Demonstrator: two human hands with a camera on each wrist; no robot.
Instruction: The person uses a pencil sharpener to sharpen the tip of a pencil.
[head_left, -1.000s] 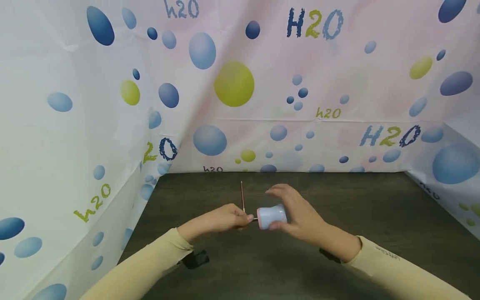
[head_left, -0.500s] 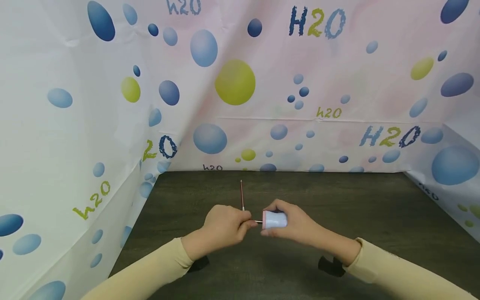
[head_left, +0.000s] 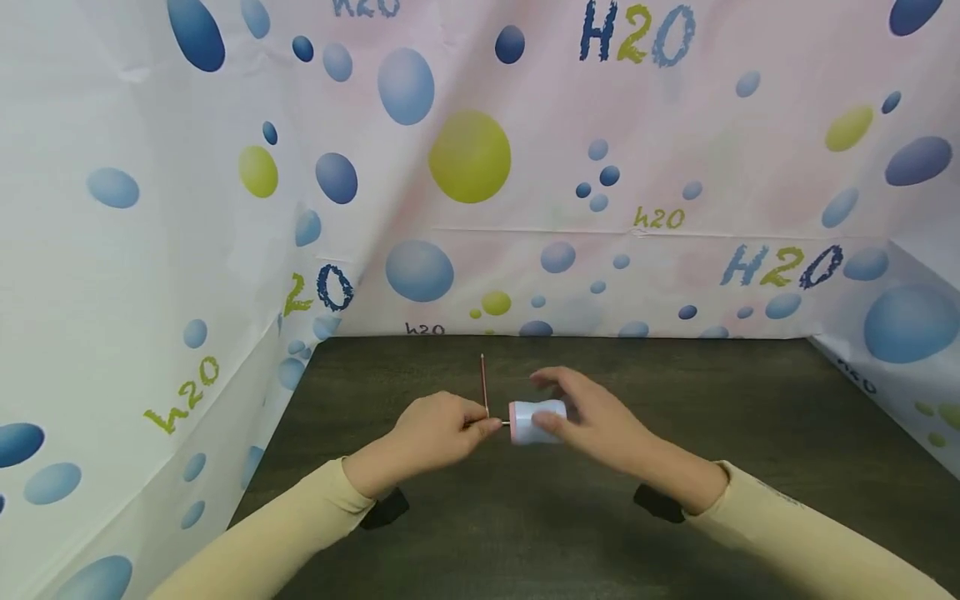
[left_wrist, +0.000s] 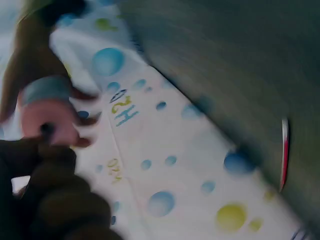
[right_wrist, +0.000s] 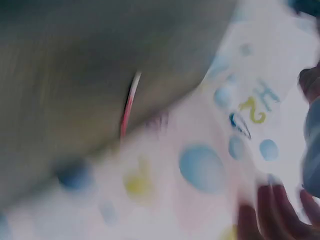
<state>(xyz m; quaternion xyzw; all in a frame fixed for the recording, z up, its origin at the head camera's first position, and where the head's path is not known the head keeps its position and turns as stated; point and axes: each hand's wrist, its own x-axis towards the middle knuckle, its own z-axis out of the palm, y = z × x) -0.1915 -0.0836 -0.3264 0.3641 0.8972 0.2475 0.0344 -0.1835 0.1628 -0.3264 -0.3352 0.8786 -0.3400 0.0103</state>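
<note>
A light blue, waisted cylinder with a pink end (head_left: 512, 423) lies sideways between my hands in the head view. In the left wrist view the pink face (left_wrist: 47, 117) shows a dark round hole. My left hand (head_left: 435, 429) pinches a thin rod (head_left: 506, 423) that meets this end; its rest is hidden by the hand. My right hand (head_left: 603, 429) is around the blue body (head_left: 528, 432), thumb lying against it. Its fingers (right_wrist: 270, 207) are spread and lifted away from the cylinder in the right wrist view.
A slim reddish stick (head_left: 483, 383) with a pale end lies on the dark table (head_left: 712, 417), just beyond my left hand. White sheeting (head_left: 660, 150) printed with coloured spots stands behind the table and along both sides.
The right hand closed its fingers round the cylinder half a second ago and has since loosened and lifted them. Both hands shifted slightly; the stick on the table stayed put.
</note>
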